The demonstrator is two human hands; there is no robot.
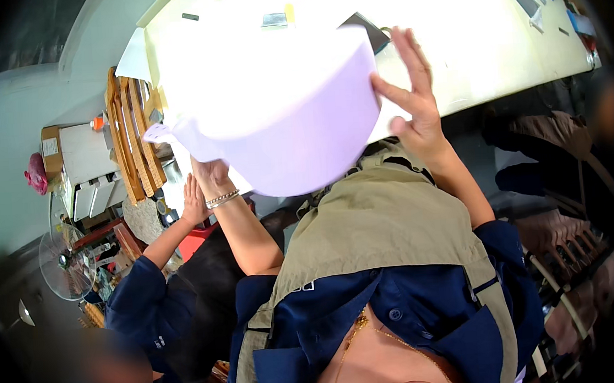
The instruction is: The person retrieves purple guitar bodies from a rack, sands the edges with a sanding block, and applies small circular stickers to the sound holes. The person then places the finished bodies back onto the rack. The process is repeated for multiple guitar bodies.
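Observation:
A thin lilac curved panel, smooth and sheet-like, bows toward me over the near edge of the bright work table. At its left end it narrows to a small tip with holes. My left hand, with a bracelet at the wrist, is against the underside near that narrow end; the panel hides its fingers. At the right edge of the panel is my right hand, fingers spread, one fingertip touching or very close to the edge. The thumb stands apart from it.
The pale table carries a dark flat block, a small grey-and-yellow pad and several small pieces at the far right. Close on my left, a co-worker's hand rests by the table. Wooden slats and a fan stand beyond.

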